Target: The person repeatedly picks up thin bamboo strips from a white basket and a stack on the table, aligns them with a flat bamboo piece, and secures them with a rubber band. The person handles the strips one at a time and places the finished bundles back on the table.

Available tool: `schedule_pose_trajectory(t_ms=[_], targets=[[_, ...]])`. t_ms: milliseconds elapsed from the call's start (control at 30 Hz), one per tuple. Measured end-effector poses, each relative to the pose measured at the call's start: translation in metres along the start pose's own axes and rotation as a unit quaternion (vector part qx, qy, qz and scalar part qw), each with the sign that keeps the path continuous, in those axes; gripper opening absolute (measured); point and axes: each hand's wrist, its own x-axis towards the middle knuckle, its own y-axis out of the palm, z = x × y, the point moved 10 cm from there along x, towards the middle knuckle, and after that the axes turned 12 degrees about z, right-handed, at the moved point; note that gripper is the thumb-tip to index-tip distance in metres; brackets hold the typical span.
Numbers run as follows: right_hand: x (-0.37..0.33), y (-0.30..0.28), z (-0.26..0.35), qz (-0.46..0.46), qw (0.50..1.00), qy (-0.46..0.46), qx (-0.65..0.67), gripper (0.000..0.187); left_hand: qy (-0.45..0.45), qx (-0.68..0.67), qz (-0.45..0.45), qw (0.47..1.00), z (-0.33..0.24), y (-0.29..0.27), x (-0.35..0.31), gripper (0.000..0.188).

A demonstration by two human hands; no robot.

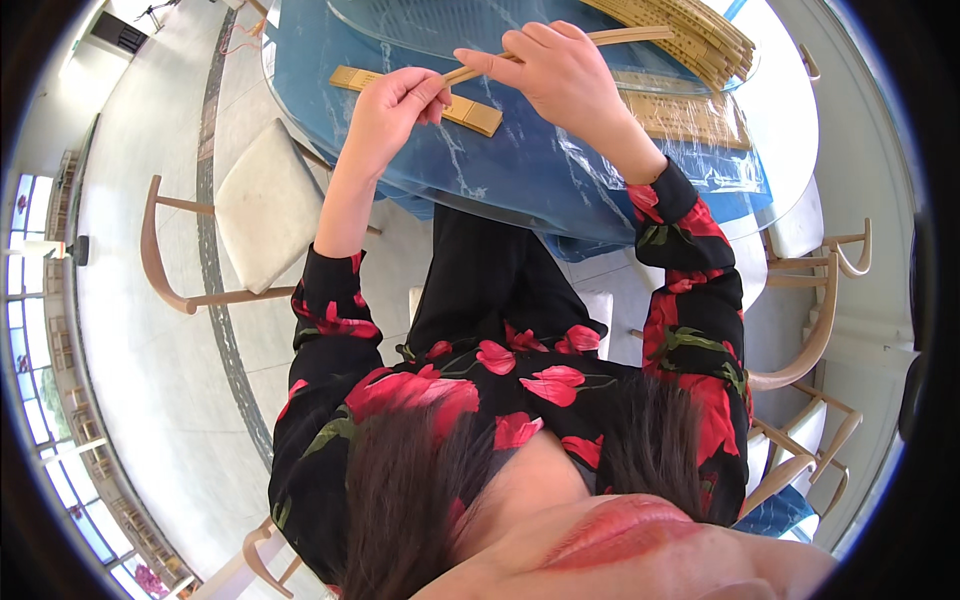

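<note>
A narrow, pale tan bundle of thin bamboo strips (630, 36) is held slantwise above the table, its far end rising to the right. My left hand (393, 112) pinches its near left end between thumb and fingers. Farther along, my right hand (562, 82) is closed around it, one digit stretched out to the left along the strips. Under my left hand lies a flat tan bamboo piece (470, 113) with dark markings, partly hidden by that hand.
Blue covering with white marbling and a clear sheet lies on the round table (520, 185). A pile of bamboo strips (700, 45) is at the back right, near flat bamboo pieces (690, 118). Chairs stand left (262, 215) and right (815, 330).
</note>
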Motion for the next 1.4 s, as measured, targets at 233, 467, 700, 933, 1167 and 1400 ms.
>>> schedule_pose_trajectory(t_ms=[233, 467, 700, 933, 1167, 1400], targets=[[-0.015, 0.001, -0.026, -0.059, 0.987, 0.025, 0.146, 0.060, 0.028, -0.194, 0.200, 0.960, -0.007, 0.028, 0.008, 0.056], [-0.013, 0.002, -0.019, -0.060, 0.980, 0.015, 0.187, 0.047, 0.028, -0.212, 0.215, 0.953, 0.002, 0.025, 0.011, 0.039], [-0.014, -0.003, -0.037, 0.011, 0.973, 0.128, 0.192, 0.020, 0.136, 0.287, 0.074, 0.945, -0.012, 0.019, 0.018, 0.025], [-0.017, 0.003, -0.035, 0.018, 0.963, 0.128, 0.238, 0.018, 0.070, 0.274, 0.113, 0.952, 0.015, 0.020, 0.030, 0.023], [-0.016, 0.004, -0.034, 0.029, 0.964, 0.129, 0.232, 0.017, 0.068, 0.237, 0.141, 0.959, 0.017, 0.018, 0.033, 0.022], [-0.017, 0.007, -0.034, 0.026, 0.963, 0.126, 0.238, 0.018, 0.073, 0.253, 0.139, 0.955, 0.017, 0.018, 0.033, 0.023]])
